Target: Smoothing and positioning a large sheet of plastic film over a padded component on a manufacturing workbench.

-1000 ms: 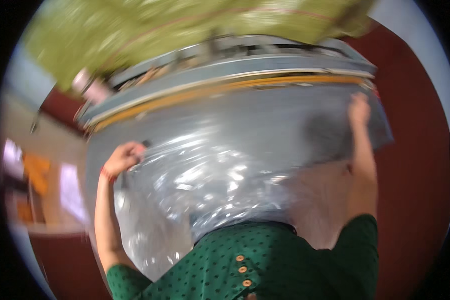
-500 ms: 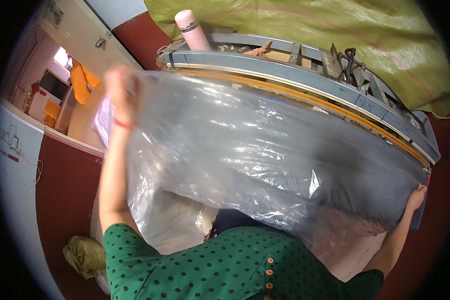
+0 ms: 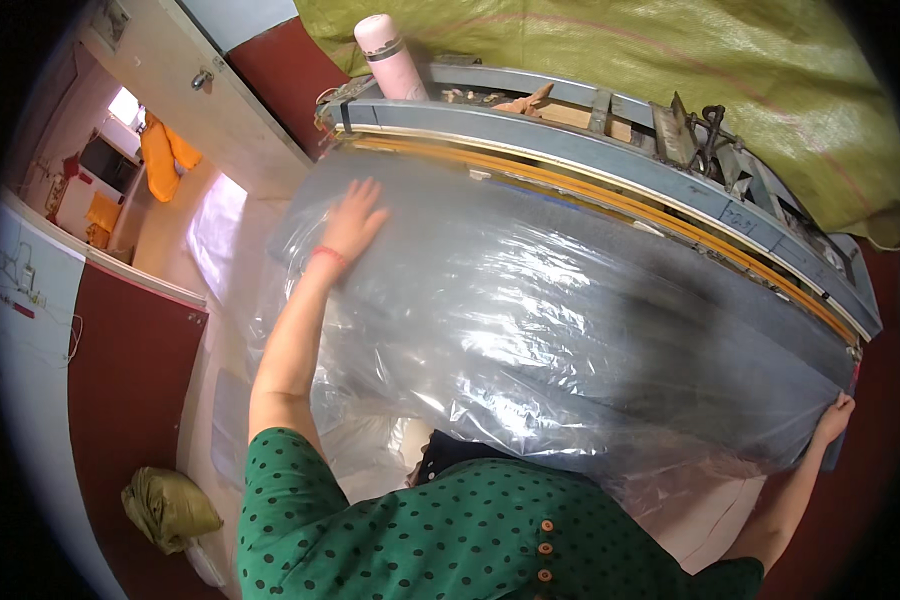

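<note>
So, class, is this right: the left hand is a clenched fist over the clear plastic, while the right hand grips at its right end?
Not the fist: the head view shows the left hand open and spread over the clear plastic. The right hand does grip at its right end.

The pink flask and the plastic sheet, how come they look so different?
Colour: the pink flask is solid pink, while the plastic sheet is see-through.
Shape: the pink flask is a narrow, capped cylinder; the plastic sheet is wide, thin and wrinkled.
Shine: the pink flask looks mostly dull, but the plastic sheet has bright glints.
</note>
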Motion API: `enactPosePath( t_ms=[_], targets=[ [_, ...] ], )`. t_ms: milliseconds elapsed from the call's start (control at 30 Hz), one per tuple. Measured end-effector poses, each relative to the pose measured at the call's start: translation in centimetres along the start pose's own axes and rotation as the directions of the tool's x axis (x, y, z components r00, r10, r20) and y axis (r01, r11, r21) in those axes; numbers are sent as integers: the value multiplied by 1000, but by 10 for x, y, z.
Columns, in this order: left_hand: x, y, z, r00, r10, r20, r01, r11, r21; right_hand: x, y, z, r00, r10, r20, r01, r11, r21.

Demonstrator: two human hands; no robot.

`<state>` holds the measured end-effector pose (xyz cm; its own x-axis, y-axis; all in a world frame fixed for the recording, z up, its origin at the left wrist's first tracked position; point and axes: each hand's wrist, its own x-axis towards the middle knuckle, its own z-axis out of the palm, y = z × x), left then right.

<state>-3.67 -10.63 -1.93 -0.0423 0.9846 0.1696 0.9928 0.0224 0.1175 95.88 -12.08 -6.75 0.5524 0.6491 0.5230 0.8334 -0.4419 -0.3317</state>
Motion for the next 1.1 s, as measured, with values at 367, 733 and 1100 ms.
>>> enactPosePath(
  t_ms=[367,733,1100],
  targets=[
    [29,23,4,962,-22,-274,20,1000,-8,-21,48,-67,998,21,-57,-4,957,289],
    [29,18,16,922,74,-381,-176,955,-240,-51,75,-96,993,77,-90,-45,948,316],
    [35,43,-10,995,-96,-19,91,981,-173,-40,92,-72,984,150,-101,-92,897,431]
  ],
)
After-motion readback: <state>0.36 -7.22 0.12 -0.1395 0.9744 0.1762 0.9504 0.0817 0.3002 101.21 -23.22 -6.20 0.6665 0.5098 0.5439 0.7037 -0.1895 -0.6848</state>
